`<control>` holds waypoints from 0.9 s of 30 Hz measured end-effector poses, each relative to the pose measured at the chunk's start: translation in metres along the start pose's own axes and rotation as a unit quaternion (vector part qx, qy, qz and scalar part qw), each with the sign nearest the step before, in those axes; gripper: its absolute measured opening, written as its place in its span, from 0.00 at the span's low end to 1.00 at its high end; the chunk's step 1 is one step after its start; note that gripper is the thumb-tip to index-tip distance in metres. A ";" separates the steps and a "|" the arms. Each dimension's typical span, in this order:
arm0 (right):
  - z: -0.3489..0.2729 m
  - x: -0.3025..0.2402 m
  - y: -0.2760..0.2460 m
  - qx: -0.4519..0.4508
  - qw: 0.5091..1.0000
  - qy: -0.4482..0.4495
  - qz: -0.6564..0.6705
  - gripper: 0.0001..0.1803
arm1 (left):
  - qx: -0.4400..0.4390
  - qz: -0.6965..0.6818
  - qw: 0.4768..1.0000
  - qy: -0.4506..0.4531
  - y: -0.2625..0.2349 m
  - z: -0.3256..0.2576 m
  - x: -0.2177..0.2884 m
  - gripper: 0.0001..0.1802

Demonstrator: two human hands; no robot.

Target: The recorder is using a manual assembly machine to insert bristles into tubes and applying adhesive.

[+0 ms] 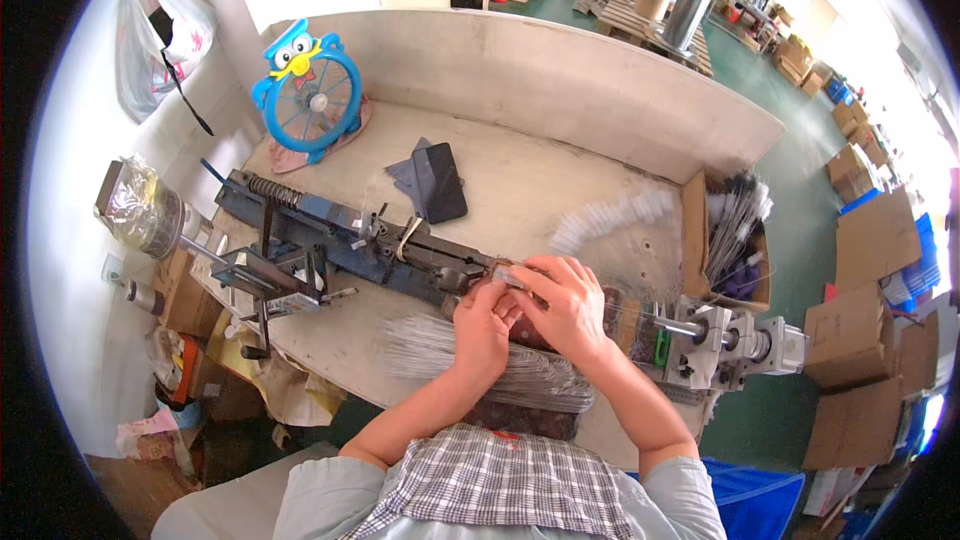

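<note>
Both my hands meet at the right end of a long dark metal jig [420,245]. My left hand [483,332] is closed, its thumb and fingers pinched together close to the right one. My right hand [563,308] reaches over from the right, its fingers bent inward in a pinch. A small whitish piece [507,276] shows by the right fingertips at the jig's end; the fingers hide most of it. Right below the hands lies a thick bundle of thin, pale, wire-like strands [545,378]. Whatever the left fingers pinch is hidden.
White pieces [615,217] lie fanned out beyond my right hand. A cardboard box [695,230] holds thin strands. At the right edge stands a shaft mechanism [735,342]; at the left, a crank device [270,275]. Farther back are a black phone [443,183] and blue fan [313,100].
</note>
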State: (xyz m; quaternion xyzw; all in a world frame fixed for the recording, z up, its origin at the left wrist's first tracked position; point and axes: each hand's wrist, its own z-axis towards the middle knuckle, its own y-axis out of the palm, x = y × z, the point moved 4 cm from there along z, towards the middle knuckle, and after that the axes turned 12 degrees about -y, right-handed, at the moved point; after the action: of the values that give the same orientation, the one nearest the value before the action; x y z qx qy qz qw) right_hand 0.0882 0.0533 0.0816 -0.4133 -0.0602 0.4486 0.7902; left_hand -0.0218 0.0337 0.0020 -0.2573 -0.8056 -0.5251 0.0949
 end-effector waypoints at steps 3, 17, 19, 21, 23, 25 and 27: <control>-0.004 0.003 0.001 0.006 1.000 0.004 -0.002 0.13 | 0.009 0.027 0.999 0.025 0.002 0.000 0.000 0.07; -0.004 0.002 -0.003 -0.016 1.000 -0.007 0.004 0.13 | 0.011 0.032 0.999 0.032 0.001 0.001 -0.001 0.05; -0.004 0.003 -0.003 -0.017 1.000 -0.008 0.005 0.13 | 0.009 0.029 0.999 0.029 0.001 0.002 -0.002 0.05; -0.002 0.003 -0.006 -0.018 1.000 -0.009 0.004 0.13 | 0.005 0.027 0.999 0.026 0.002 0.003 -0.002 0.05; 0.002 -0.001 -0.013 -0.015 1.000 0.000 -0.001 0.14 | 0.012 0.063 0.998 0.026 0.006 0.000 0.000 0.09; 0.005 -0.004 -0.021 -0.040 0.999 0.009 -0.025 0.13 | 0.011 0.042 0.999 0.013 0.007 -0.002 0.004 0.13; 0.001 -0.002 -0.025 -0.063 0.996 0.019 -0.051 0.13 | 0.007 0.023 1.000 0.000 0.004 -0.006 0.006 0.18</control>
State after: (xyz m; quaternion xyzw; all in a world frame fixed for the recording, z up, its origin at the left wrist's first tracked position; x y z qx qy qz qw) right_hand 0.1028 0.0456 0.1007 -0.4675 -0.0945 0.3945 0.7854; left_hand -0.0251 0.0316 0.0098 -0.2746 -0.8034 -0.5169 0.1092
